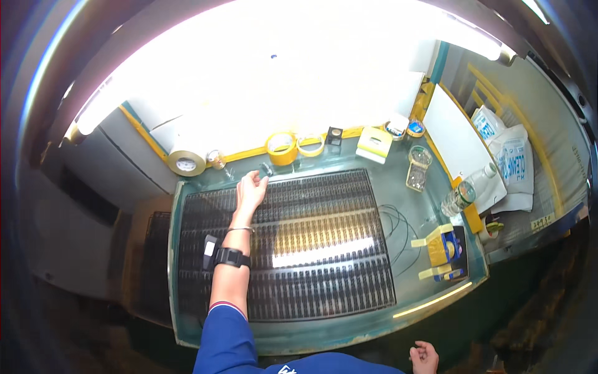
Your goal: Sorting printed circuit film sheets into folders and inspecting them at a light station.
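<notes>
the black gridded panel [324, 218] lies across the teal table [386, 187], its long axis running left to right. the left hand [251, 190] is over its far edge, left of centre, so most of the panel lies behind and to the right of the fingers. a small dark piece [267, 169] sits just beyond them, slightly to the right; whether they touch it i cannot tell. the left fingers are loosely bent, partly spread, with nothing plainly in them, though their undersides are hidden. the right hand [424, 358] is well apart, low beyond the near table edge, half curled; its palm is turned from view and the lower edge cuts it off. the left forearm covers part of the panel, and glare washes out some of its rows.
</notes>
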`<action>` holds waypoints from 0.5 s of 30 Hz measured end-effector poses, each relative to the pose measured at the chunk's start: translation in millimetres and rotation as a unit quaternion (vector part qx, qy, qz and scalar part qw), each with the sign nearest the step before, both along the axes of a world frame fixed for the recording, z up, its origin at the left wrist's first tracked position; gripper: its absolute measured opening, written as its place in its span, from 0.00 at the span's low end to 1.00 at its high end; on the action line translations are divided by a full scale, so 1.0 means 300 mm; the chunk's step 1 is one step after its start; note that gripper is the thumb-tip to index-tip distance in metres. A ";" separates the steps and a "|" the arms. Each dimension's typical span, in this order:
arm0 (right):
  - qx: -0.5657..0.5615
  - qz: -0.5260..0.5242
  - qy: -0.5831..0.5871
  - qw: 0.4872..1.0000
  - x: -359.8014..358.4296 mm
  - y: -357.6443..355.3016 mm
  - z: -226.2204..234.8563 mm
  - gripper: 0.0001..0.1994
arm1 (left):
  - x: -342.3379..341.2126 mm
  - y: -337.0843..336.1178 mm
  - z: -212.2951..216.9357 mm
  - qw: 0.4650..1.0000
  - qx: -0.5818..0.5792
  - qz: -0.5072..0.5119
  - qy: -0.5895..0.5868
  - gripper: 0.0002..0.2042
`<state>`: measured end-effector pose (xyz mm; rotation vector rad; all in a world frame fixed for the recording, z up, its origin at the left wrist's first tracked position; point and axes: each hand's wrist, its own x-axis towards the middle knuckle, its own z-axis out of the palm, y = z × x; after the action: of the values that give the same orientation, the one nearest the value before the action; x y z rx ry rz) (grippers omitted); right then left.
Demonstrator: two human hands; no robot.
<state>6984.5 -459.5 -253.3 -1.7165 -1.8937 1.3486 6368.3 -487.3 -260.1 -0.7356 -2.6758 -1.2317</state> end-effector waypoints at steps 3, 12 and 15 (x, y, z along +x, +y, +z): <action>0.010 -0.021 -0.010 1.000 0.036 0.024 -0.045 0.14 | -0.101 0.107 -0.106 0.995 -0.054 0.077 0.023 0.19; -0.018 0.007 0.012 1.000 -0.047 0.072 -0.067 0.12 | -0.129 0.168 -0.052 0.994 -0.023 0.108 -0.010 0.09; -0.023 0.033 -0.001 0.999 -0.073 0.083 -0.039 0.12 | -0.138 0.166 0.002 0.992 0.028 0.045 0.117 0.07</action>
<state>6962.5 -434.6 -265.1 -1.6899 -1.9513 1.4266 6326.9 -437.6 -259.6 -0.6958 -2.4475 -1.1175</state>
